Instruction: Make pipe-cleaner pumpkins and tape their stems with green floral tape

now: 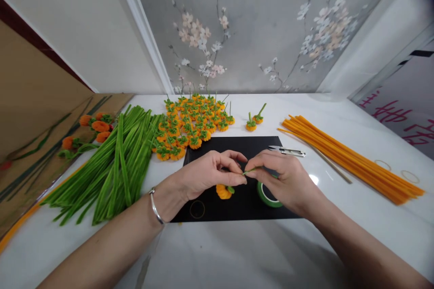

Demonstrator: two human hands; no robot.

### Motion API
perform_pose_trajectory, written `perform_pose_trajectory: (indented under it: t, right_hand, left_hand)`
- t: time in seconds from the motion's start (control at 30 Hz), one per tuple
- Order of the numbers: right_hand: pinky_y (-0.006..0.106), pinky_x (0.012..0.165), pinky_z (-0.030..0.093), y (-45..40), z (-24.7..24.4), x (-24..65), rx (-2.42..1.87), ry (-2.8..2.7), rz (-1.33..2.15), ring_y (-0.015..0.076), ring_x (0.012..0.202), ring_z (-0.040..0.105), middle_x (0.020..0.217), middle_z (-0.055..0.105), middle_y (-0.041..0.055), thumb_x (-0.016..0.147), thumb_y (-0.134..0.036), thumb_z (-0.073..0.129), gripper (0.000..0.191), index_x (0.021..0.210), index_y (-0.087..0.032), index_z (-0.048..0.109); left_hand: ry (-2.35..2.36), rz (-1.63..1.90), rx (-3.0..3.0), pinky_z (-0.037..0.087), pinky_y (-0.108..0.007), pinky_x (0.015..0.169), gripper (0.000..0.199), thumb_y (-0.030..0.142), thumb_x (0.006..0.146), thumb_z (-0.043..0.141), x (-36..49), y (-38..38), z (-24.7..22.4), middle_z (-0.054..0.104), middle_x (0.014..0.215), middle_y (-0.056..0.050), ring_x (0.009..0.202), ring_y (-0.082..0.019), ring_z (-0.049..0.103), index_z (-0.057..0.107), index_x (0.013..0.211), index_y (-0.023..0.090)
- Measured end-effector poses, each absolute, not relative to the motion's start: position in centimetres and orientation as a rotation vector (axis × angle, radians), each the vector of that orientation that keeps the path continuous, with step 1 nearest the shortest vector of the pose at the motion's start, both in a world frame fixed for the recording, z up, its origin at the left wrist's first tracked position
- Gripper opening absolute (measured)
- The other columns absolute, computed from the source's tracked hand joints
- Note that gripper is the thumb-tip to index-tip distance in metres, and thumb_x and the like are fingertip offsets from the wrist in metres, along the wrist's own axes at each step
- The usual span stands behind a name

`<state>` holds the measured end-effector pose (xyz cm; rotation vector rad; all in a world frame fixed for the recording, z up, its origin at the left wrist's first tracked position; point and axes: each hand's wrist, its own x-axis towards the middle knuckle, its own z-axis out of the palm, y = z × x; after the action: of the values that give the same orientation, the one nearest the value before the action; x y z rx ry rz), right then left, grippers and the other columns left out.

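- Left hand (220, 169), thumb and fingers nearly closed at a green strip (250, 172)
- Right hand (283, 178) pinching that strip, fingertips together
- Orange piece (224, 191) — below them, over the black mat (210, 210)

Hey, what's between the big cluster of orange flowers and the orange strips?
Two small orange flowers with green stems, on the white tabletop, as the head view shows.

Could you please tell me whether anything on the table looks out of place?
Nothing looks spilled or damaged. Two small orange fuzzy pieces with green tops sit apart, right of the dense cluster, and one orange fuzzy stem strays from its bundle.
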<state>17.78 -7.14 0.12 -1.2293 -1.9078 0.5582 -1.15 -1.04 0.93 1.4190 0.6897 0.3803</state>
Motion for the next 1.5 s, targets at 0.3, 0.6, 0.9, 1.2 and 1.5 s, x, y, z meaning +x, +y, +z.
perform_pose_trajectory:
  t: [0.3,0.6,0.9,1.2,1.5]
  right_hand:
    - [0.026,0.071,0.044,-7.22,0.05,17.77,-1.219,-1.908,0.570,0.0136,0.075,0.060,0.079,0.067,-0.0006,0.083,-0.007,0.058,0.017,0.080,-0.021,0.066]
    - [0.026,0.073,0.045,-7.28,-0.22,17.60,-1.204,-1.878,0.610,0.0121,0.075,0.061,0.080,0.067,-0.0018,0.082,-0.005,0.057,0.022,0.078,-0.023,0.070]
    - [0.027,0.070,0.045,-7.50,-0.01,17.39,-1.267,-1.858,0.543,0.0136,0.072,0.061,0.076,0.067,-0.0013,0.079,-0.009,0.063,0.016,0.079,-0.023,0.069]
    - [0.027,0.069,0.043,-7.42,0.22,17.31,-1.307,-1.890,0.561,0.0138,0.072,0.060,0.077,0.065,-0.0007,0.081,-0.009,0.059,0.015,0.074,-0.021,0.064]
    - [0.027,0.065,0.041,-7.37,-0.06,17.40,-1.428,-1.933,0.518,0.0132,0.067,0.058,0.075,0.063,-0.0018,0.082,-0.010,0.057,0.013,0.075,-0.021,0.061]
  left_hand:
    - [0.762,0.403,1.503,0.045,-0.029,0.082,0.013,0.021,0.065,0.077,-1.15,-1.20,0.82,0.058,0.106,-0.008,0.106,-0.021,0.053,0.066,0.062,0.015]
    - [0.595,0.305,1.420,0.042,-0.027,0.085,0.011,0.026,0.077,0.068,-1.12,-0.82,0.96,0.061,0.101,-0.005,0.091,-0.014,0.056,0.074,0.078,0.017]
    - [0.660,0.358,1.396,0.042,-0.026,0.079,0.009,0.018,0.068,0.074,-1.07,-0.86,0.60,0.058,0.097,-0.002,0.080,-0.010,0.054,0.069,0.063,0.015]
    - [0.676,0.378,1.424,0.042,-0.027,0.079,0.008,0.018,0.067,0.074,-1.10,-0.87,0.35,0.056,0.099,-0.003,0.084,-0.012,0.055,0.067,0.066,0.015]
    - [0.851,0.445,1.804,0.043,-0.026,0.069,0.011,0.019,0.070,0.069,-0.76,-1.38,0.82,0.055,0.100,-0.002,0.077,-0.011,0.055,0.061,0.063,0.015]
